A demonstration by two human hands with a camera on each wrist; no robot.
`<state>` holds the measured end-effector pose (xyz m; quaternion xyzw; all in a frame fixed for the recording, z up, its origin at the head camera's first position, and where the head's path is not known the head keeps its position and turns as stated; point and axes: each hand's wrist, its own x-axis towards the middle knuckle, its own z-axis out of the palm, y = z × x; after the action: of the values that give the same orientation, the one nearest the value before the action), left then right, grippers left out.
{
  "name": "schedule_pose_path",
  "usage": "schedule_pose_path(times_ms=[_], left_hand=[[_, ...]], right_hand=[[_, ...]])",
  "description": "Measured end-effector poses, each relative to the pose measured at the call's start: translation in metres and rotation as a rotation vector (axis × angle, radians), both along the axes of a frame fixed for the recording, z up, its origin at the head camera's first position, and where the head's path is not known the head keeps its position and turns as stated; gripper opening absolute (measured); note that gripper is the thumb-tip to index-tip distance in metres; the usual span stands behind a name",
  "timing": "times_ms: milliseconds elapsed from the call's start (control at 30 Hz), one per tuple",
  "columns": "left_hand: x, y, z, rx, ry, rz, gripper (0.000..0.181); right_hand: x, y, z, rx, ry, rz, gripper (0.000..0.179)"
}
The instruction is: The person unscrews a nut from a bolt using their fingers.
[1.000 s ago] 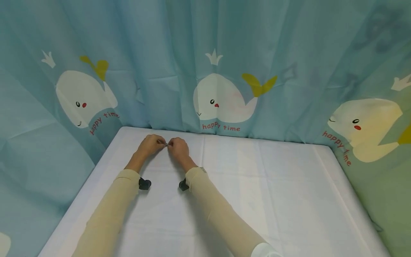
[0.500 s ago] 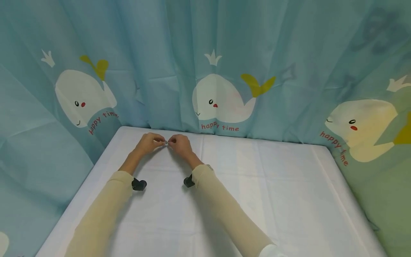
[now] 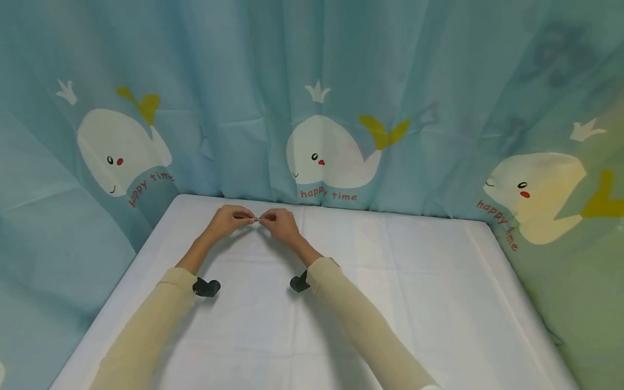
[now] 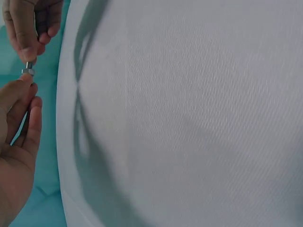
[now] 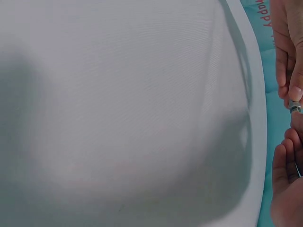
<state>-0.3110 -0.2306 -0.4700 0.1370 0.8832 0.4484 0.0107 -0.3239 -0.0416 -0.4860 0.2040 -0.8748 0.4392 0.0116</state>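
Note:
A small silvery metal bolt (image 3: 256, 219) is held between both hands above the far left part of the table. My left hand (image 3: 228, 222) pinches one end with thumb and fingertips. The other end is pinched by my right hand (image 3: 284, 224). In the left wrist view, a hexagonal piece (image 4: 28, 72) shows beside the left fingertips, with a short shaft running into the right fingers. Whether this piece is a nut or the bolt's head, I cannot tell. The right wrist view shows the same metal piece (image 5: 294, 106) at its right edge. Fingertips hide both ends.
A white cloth covers the table (image 3: 370, 303). Close behind its far edge hangs a blue-green curtain (image 3: 234, 146) printed with whales, which also runs along both sides. Dark wrist cameras (image 3: 207, 287) stick out under the sleeves.
The wrists and forearms have spread apart, so the fingertips now meet more end to end, showing more of the bolt. The head view has shifted slightly. Both hands keep their pinch.

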Motion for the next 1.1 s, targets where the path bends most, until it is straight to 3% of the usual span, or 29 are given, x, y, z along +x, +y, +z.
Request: schedule_pose_path(times_ms=[400, 633, 833, 1100], left_hand=[[0.015, 0.024, 0.016, 0.056, -0.02, -0.113, 0.022], [0.018, 0.041, 0.023, 0.069, -0.001, -0.107, 0.019], [0.027, 0.059, 0.032, 0.124, -0.007, -0.132, 0.016], [0.039, 0.085, 0.043, 0.118, -0.008, -0.128, 0.014]], right_hand=[[0.018, 0.037, 0.006, -0.096, -0.014, 0.043, 0.011], [0.026, 0.058, 0.022, -0.105, -0.018, 0.057, 0.012], [0.036, 0.079, 0.031, -0.13, 0.002, 0.077, 0.013], [0.05, 0.105, 0.039, -0.152, -0.009, 0.077, 0.012]])
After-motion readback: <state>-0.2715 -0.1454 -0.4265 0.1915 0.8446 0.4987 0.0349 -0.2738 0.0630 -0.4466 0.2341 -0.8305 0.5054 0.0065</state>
